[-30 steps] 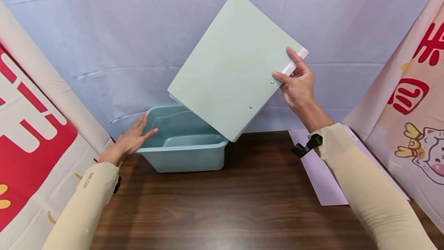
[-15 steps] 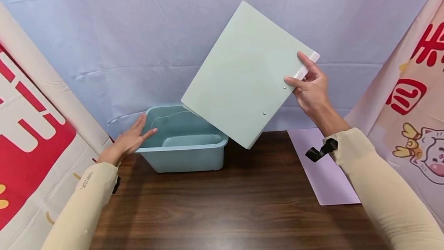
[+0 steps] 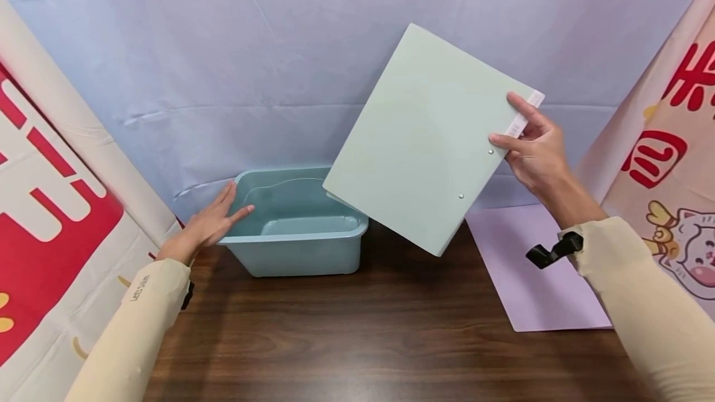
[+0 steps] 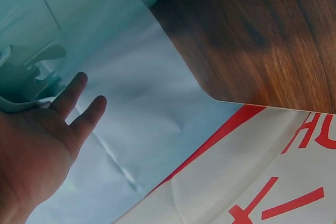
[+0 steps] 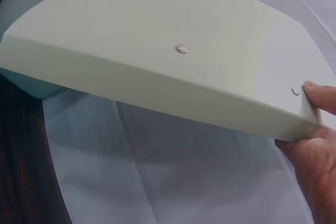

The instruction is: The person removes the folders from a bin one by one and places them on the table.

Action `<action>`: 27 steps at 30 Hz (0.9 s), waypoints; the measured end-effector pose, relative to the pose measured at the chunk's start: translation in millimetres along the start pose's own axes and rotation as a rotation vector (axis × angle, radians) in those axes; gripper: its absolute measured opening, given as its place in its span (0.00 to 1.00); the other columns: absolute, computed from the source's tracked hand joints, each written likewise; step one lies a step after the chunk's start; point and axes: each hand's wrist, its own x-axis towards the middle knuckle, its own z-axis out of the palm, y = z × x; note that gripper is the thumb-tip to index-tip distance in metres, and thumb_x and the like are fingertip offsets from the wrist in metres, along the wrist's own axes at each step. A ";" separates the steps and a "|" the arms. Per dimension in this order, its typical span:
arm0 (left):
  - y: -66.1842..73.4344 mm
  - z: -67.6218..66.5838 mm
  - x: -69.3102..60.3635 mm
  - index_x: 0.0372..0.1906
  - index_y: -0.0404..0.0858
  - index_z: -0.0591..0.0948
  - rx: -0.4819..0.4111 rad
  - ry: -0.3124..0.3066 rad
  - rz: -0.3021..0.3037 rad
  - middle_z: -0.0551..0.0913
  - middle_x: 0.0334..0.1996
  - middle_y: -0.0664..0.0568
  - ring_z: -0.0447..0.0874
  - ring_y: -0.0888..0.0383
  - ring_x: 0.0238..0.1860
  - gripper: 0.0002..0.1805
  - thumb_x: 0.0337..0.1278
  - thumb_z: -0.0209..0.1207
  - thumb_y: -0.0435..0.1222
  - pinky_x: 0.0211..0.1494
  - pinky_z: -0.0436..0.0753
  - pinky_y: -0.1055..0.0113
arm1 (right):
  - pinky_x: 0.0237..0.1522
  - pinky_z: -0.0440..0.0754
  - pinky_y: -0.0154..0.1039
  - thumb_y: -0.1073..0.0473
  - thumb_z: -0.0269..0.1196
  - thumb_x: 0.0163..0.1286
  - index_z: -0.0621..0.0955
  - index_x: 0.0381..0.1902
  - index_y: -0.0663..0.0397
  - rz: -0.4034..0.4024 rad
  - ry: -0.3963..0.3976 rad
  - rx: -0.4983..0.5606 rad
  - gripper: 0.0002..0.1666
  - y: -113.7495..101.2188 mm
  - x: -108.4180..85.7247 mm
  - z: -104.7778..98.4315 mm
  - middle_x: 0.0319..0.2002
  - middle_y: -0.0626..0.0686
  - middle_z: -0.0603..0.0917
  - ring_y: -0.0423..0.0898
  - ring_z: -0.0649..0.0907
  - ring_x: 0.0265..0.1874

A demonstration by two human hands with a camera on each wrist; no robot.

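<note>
A pale green file folder [image 3: 421, 141] with two metal rivets is tilted in the air, gripped near its upper right corner by my right hand [image 3: 537, 149]. In the right wrist view the folder's spine [image 5: 142, 90] faces the camera, and the thumb [image 5: 321, 98] presses on the cover. Its lower left corner overlaps the right end of a blue-green plastic basin [image 3: 296, 256]. My left hand [image 3: 209, 219] rests at the basin's left rim with fingers extended. In the left wrist view that hand [image 4: 39, 156] touches the basin's edge with spread fingers.
A lilac folder or sheet [image 3: 536, 290] lies on the dark wooden table [image 3: 357, 334] at the right, partly under my right forearm. Pale blue cloth [image 3: 184, 67] hangs behind the table. Printed banners [image 3: 50, 185] stand along both sides.
My right hand has carried the green folder to the right and down, uncovering more of the basin. The left hand and the basin have stayed in place.
</note>
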 end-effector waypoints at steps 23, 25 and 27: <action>1.8 0.0 -0.1 0.86 0.43 0.28 0.005 -0.008 -0.007 0.23 0.86 0.46 0.34 0.31 0.84 0.54 0.77 0.35 0.71 0.73 0.40 0.18 | 0.47 0.90 0.41 0.94 0.52 0.63 0.74 0.77 0.55 0.142 -0.147 -0.147 0.49 -33.9 -14.7 -49.4 0.63 0.56 0.84 0.47 0.87 0.57; 1.8 0.1 0.0 0.86 0.44 0.28 0.007 -0.008 -0.006 0.23 0.86 0.46 0.34 0.31 0.84 0.54 0.77 0.35 0.71 0.73 0.40 0.18 | 0.47 0.90 0.42 0.93 0.52 0.64 0.74 0.78 0.55 0.149 -0.159 -0.162 0.49 -35.7 -16.3 -52.3 0.64 0.56 0.83 0.47 0.87 0.58; 1.8 0.2 -0.1 0.86 0.44 0.28 0.008 -0.009 -0.004 0.23 0.86 0.45 0.35 0.30 0.84 0.54 0.77 0.35 0.71 0.73 0.40 0.19 | 0.47 0.90 0.41 0.93 0.52 0.65 0.74 0.78 0.54 0.157 -0.162 -0.195 0.49 -37.5 -18.2 -54.9 0.64 0.54 0.82 0.47 0.87 0.58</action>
